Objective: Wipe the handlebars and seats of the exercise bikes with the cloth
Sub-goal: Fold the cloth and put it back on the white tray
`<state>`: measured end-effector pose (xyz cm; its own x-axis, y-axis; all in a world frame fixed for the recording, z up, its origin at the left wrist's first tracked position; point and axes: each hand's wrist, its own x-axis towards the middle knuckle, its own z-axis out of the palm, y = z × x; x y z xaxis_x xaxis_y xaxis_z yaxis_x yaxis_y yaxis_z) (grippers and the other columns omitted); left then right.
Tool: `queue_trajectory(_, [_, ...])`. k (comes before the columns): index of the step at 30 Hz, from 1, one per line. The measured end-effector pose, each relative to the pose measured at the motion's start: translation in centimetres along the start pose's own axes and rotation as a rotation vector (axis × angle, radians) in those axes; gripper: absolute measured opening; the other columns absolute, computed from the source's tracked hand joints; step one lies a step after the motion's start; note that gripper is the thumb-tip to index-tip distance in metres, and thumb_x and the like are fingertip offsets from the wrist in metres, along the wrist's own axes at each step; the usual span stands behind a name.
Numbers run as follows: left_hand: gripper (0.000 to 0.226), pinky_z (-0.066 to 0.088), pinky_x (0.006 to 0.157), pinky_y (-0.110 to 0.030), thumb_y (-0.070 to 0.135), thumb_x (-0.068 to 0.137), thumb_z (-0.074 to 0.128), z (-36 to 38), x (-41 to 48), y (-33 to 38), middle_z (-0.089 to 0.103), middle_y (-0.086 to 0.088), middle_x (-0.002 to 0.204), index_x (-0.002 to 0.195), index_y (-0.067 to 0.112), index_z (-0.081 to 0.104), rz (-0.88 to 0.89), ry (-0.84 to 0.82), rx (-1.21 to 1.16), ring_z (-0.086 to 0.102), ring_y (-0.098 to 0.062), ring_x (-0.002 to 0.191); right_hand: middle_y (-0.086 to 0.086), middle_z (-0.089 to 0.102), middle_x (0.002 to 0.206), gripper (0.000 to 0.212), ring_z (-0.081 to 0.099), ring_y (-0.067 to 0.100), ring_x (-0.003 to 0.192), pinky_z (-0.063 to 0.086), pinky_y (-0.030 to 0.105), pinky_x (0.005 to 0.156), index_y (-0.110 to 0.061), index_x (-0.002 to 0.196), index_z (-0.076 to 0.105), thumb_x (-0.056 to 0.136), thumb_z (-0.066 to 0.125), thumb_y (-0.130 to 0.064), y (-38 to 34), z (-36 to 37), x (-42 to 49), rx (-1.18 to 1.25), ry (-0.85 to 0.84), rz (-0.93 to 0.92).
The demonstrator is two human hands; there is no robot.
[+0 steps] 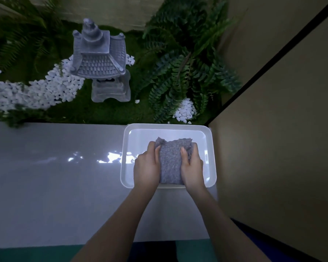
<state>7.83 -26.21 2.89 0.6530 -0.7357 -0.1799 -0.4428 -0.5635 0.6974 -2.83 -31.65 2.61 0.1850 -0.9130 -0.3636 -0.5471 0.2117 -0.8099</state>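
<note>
A grey fluffy cloth (171,161) is bunched up over a white rectangular tray (211,157) that stands on a pale glossy ledge (55,186). My left hand (147,167) grips the cloth's left side and my right hand (192,165) grips its right side, thumbs on top. Both hands hold it inside the tray. No exercise bike, handlebar or seat is in view.
Beyond the ledge lies a small indoor garden with a grey stone pagoda lantern (102,61), white pebbles (40,89) and ferns (184,69). A beige wall with a black strip (273,129) rises close on the right. Dark floor shows below the ledge's near edge.
</note>
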Motion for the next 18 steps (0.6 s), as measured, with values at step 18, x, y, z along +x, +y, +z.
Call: queue_trajectory(18, [0.038,0.046,0.068,-0.041,0.034,0.1,0.04,8.3,4.9,-6.9,0.058,-0.012,0.112,0.133,0.015,0.038,-0.024,-0.106,0.326,0.06,-0.034,0.093,0.012,0.052,0.125,0.049,0.05,0.031,0.114,0.043,0.041,0.089,-0.017,0.138,0.032,0.097,0.049,-0.036,8.2,4.0,7.6,-0.462,0.015,-0.069])
